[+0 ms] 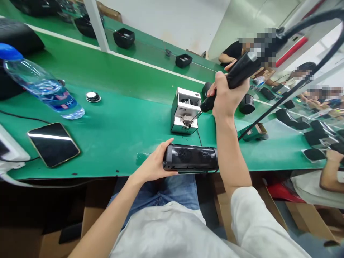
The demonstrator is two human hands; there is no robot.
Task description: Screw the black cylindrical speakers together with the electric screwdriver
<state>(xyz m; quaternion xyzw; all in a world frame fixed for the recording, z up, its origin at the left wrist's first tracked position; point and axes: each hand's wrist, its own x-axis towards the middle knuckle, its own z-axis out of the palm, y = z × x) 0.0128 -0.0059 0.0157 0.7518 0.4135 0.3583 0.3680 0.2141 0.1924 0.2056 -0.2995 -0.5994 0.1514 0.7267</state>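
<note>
My left hand (155, 163) grips the left end of a black speaker-like box (192, 158) at the front edge of the green bench. Raised above the bench on the right, my right hand (228, 91) is wrapped round a black electric screwdriver (240, 70) with a cable at its top. The screwdriver's thin bit points down and left, at the front of a white screw feeder (186, 111). Whether the bit touches the feeder or carries a screw is too small to tell. The feeder stands just behind the black box.
On the left are a water bottle (44, 84), a phone (53, 144), a white power strip (12, 147) and a small round part (93, 96). A small green box (255, 132) stands to the right. Black housings lie beyond the divider. Other people sit at the far right.
</note>
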